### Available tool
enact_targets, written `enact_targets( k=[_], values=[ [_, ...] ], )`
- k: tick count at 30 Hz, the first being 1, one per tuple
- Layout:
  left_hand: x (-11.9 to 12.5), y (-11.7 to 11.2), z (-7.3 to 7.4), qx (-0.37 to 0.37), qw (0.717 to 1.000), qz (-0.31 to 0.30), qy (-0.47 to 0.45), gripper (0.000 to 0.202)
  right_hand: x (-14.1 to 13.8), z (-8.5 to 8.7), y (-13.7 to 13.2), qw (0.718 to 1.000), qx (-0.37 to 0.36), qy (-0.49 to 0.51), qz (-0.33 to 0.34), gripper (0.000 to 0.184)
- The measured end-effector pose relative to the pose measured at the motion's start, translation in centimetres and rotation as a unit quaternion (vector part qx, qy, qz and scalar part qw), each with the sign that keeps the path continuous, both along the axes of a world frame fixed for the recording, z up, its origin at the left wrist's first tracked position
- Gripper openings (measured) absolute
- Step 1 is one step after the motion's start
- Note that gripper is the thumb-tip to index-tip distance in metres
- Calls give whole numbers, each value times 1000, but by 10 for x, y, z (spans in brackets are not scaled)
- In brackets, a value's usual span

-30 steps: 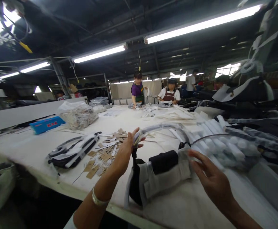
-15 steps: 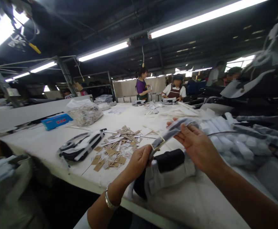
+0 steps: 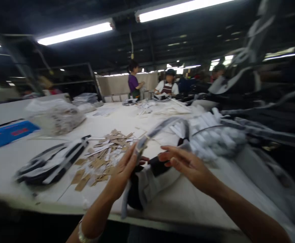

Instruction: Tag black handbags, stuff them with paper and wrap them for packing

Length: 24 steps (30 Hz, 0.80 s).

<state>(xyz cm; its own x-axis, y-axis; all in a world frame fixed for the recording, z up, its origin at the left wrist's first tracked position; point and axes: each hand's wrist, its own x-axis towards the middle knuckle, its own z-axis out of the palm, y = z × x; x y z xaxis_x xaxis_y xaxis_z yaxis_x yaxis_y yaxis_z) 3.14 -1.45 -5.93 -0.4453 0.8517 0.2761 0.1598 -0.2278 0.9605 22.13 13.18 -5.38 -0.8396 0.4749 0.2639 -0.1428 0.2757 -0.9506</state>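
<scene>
Grey strap (image 3: pixel 160 127) arches over the bag (image 3: pixel 151 185), which sits near the front edge of the table (image 3: pixel 188 200). Your left hand (image 3: pixel 123 166) grasps the strap's near end. Your right hand (image 3: pixel 189 167) hangs loose, fingers parted, at the bag's black roll (image 3: pixel 157 166); whether it touches, blur hides. Scraps (image 3: pixel 104 158) lie left of the bag.

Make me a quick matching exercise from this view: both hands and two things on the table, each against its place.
1. left hand
2. right hand
3. brown pieces
4. blue pack

A. loose heap, right of the striped bundle
B. by the black roll, fingers spread
C. at the picture's left edge
D. at the near end of the arched strap

Pairs: 1-D, 2-B, 3-A, 4-C
</scene>
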Motion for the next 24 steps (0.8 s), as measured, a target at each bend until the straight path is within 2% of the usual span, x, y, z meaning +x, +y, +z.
enact_targets(
  k=[2, 4, 7, 10, 12, 16, 19, 24],
  values=[
    [-9, 4, -2, -7, 998, 20, -51, 56, 18, -16, -2, 999, 39, -33, -19, 36],
    [-17, 6, -1, -50, 994, 21, -91, 61, 37, -33, 0, 991, 93, -73, -58, 27],
    [-20, 4, 2, -61, 994, 20, -90, 56, 66, -53, 11, 974, 149, -116, -128, 25],
    [-14, 1, 4, -29, 995, -1, -93, 45, 86, -59, 33, 959, 155, -136, -194, 30],
    [-8, 1, 5, 7, 990, 6, -139, 41, 90, -58, 52, 954, 137, -122, -236, 36],
    [-2, 2, 3, 100, 962, 51, -250, 37, 70, -54, 86, 943, 121, -69, -302, 42],
    [0, -4, -2, 153, 940, 72, -296, 33, 42, -63, 98, 945, 126, -79, -292, 53],
    [1, -15, -13, 132, 947, 79, -283, 41, 0, -92, 100, 937, 153, -130, -287, 73]
  ],
)
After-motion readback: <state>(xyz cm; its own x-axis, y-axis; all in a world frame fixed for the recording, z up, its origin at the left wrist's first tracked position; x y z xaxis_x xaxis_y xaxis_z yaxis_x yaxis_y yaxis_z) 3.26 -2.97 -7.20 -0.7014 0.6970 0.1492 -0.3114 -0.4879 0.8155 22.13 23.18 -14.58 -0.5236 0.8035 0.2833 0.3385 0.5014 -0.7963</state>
